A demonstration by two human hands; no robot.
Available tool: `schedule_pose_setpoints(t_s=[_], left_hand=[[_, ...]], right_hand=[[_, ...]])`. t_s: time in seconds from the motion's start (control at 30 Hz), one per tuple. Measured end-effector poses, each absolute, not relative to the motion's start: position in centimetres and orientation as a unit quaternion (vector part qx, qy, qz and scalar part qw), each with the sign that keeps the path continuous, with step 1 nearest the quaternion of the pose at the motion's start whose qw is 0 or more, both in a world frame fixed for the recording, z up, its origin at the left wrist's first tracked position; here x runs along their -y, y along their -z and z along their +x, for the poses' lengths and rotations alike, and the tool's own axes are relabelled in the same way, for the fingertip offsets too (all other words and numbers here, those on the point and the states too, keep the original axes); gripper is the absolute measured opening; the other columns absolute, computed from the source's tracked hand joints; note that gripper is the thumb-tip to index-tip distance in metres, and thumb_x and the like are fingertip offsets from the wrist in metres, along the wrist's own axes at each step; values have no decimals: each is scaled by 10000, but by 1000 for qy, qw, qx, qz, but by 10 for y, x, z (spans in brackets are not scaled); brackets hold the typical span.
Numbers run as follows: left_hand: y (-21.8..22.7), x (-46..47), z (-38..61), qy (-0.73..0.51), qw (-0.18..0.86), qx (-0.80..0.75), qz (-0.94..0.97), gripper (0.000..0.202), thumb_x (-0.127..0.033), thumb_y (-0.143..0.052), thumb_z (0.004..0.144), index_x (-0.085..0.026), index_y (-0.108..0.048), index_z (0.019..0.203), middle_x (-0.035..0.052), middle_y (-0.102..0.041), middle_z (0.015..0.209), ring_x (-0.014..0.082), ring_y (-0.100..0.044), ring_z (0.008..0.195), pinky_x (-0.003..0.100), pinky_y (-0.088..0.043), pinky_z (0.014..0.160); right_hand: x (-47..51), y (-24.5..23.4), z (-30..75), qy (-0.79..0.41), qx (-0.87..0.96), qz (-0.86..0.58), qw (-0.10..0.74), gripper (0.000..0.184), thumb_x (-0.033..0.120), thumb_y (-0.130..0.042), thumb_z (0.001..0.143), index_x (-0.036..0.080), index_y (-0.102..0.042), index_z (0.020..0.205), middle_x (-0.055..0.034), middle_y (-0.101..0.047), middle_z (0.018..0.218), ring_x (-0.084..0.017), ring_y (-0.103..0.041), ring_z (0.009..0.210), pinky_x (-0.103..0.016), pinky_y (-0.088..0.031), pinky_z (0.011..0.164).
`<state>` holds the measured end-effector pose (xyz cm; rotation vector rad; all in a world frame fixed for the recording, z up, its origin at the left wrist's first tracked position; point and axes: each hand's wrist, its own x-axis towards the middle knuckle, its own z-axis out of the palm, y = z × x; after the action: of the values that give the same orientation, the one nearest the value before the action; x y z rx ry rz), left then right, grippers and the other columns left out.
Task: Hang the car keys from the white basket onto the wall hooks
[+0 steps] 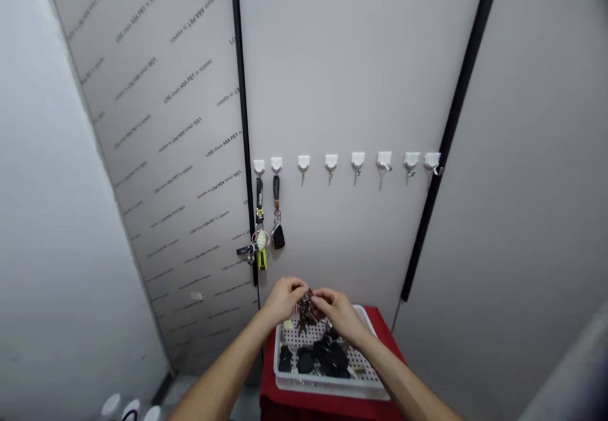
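Observation:
Between my two hands, above the back of a white plastic basket, hangs a bunch of keys on a dark reddish ring or strap. My left hand pinches its top from the left. From the right, the fingers of my right hand close on the same spot. Several black key fobs and other keys lie in the basket below. On the wall, a black strap with a yellow-green charm and a braided strap with a black car key hang from the two leftmost hooks.
A row of white adhesive hooks runs along the grey panel, between two black vertical strips. The basket stands on a red-covered stand. Several white round-topped objects show at the lower left. A printed panel is on the left.

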<state>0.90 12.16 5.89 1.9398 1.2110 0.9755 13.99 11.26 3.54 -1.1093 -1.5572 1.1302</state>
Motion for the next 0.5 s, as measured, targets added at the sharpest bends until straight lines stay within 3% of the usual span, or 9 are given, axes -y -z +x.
schedule_pose_setpoints(t_s=[0.17,0.33,0.5], left_hand=[[-91,-135,3,-454,357,-429,695,144,-216,-423,599,-120,-525,633,-22,-488,520,70,-422,479,182,-347,479],[-127,-144,0,-593,269,-398,646,186,-201,-478,586,-134,-487,759,19,-528,723,89,-475,663,213,-376,642],[-154,-152,6,-608,248,-384,649,243,-173,-500,585,-137,-481,824,35,-537,794,99,-477,714,233,-375,679]], right_hand=[[-125,-78,127,-469,617,-406,483,166,314,-454,603,149,-457,591,46,-490,465,-58,-440,395,-188,-345,417],[-141,-140,116,-419,611,-384,551,125,270,-454,601,146,-450,594,48,-497,451,-53,-452,391,-174,-356,409],[-156,-187,109,-394,581,-373,606,76,221,-448,612,146,-443,601,56,-495,438,-39,-444,366,-152,-356,377]])
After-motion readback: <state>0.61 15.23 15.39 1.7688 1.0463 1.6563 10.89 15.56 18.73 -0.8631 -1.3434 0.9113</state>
